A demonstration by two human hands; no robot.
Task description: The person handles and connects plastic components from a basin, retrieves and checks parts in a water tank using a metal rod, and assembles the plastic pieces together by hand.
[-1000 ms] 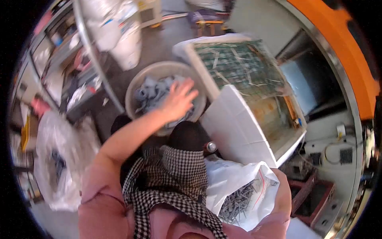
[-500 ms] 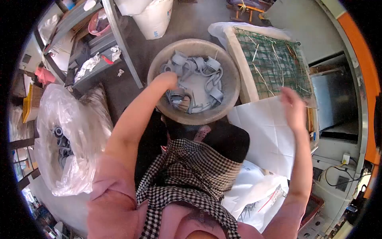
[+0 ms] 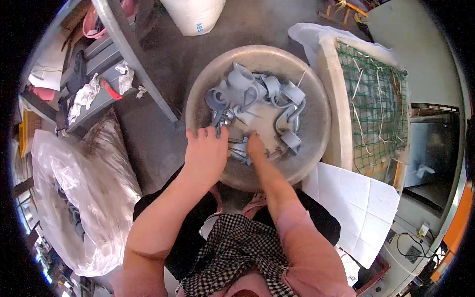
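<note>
A large round basin (image 3: 314,148) stands on the floor before my knees, with several grey plastic parts (image 3: 241,78) lying mostly around its inner edge. My left hand (image 3: 208,146) rests at the basin's near left rim, its fingers spread and bent over the edge beside some grey parts. Inside the basin, my right hand (image 3: 255,145) reaches down next to the parts at the lower left; its fingers are bunched, and whatever they hold is too small or hidden to make out.
Right of the basin is a pale-framed box with green netting (image 3: 363,99), and a white board (image 3: 354,203) leans below it. At left are a clear plastic bag (image 3: 74,198) and a metal rack (image 3: 133,54). A white sack (image 3: 198,15) stands behind.
My right hand has come from the netted box on the right into the basin. My left hand has moved down to the near left rim. The view has shifted closer to the basin.
</note>
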